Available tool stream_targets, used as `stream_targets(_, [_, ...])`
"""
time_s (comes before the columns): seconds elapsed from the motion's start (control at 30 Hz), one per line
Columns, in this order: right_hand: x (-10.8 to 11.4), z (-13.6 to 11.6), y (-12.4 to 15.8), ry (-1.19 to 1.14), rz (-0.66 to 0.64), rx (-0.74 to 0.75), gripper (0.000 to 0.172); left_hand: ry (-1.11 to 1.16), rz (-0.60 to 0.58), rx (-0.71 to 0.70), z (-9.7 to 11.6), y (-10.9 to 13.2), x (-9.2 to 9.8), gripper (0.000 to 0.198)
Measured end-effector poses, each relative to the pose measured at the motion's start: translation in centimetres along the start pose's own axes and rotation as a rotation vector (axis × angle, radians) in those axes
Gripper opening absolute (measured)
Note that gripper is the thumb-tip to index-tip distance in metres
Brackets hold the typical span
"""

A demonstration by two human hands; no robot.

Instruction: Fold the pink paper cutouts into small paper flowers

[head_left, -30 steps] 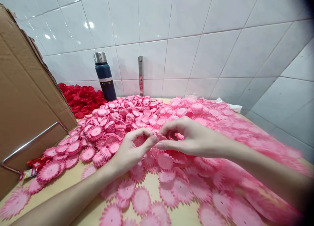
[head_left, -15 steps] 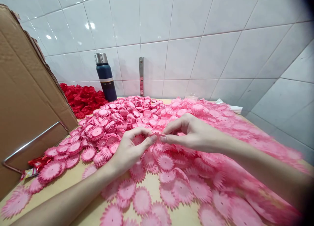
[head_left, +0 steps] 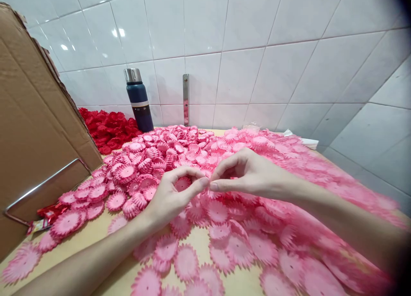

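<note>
Two bare hands at work over the middle of a table (head_left: 199,241), forearms reaching in from the lower left and right. Left hand (head_left: 175,193): thumb and forefinger curved into a ring, their tips drawn close together. Right hand (head_left: 252,176): thumb and forefinger likewise bent toward each other, tips facing the left hand's, just beside them. Whatever sits between the fingertips is too small and too hidden to make out; cannot tell whether either hand pinches a piece.

Pink scalloped discs (head_left: 185,261) cover most of the tabletop, below, behind and to both sides of the hands. Heaped thickly behind the left hand, where many have upturned, ruffled edges; flatter and overlapping nearer the front, several with a small dark spot at the centre. Those at far right are blurred.

Back left: a heap of red ruffled pieces (head_left: 112,129), beside an upright dark blue bottle (head_left: 139,105) with a silver cap. A metal strip (head_left: 186,99) stands upright against the white tiled wall (head_left: 244,22). Left edge: a cardboard panel (head_left: 38,116), a bent metal rod (head_left: 43,184) in front of it, and a red wrapper (head_left: 53,212) near the discs.
</note>
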State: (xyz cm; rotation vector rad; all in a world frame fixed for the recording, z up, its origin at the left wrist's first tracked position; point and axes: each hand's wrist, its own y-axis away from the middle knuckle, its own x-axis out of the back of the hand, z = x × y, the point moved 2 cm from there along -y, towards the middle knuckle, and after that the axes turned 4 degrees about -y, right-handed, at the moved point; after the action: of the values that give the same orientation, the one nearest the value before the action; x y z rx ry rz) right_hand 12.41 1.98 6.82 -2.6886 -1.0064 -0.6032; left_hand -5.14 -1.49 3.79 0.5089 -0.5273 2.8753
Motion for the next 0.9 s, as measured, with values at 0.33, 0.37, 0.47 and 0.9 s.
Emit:
stream_targets(0.33, [0.06, -0.11, 0.28, -0.022, -0.104, 0.0, 0.019, 0.022, 0.022, -0.053, -0.34, 0.03, 0.09, 0.012])
stream_targets(0.37, [0.11, -0.15, 0.3, -0.021, -0.106, -0.005, 0.02, 0.018, 0.027, -0.057, -0.33, 0.05, 0.1, 0.011])
stream_targets(0.47, [0.22, -0.2, 0.31, -0.035, -0.098, -0.021, 0.024, 0.007, 0.04, -0.074, -0.28, 0.07, 0.11, 0.01])
stream_targets(0.9, [0.55, 0.15, 0.24, -0.064, -0.129, -0.023, 0.026, -0.007, 0.04, -0.109, -0.44, -0.02, 0.02, 0.01])
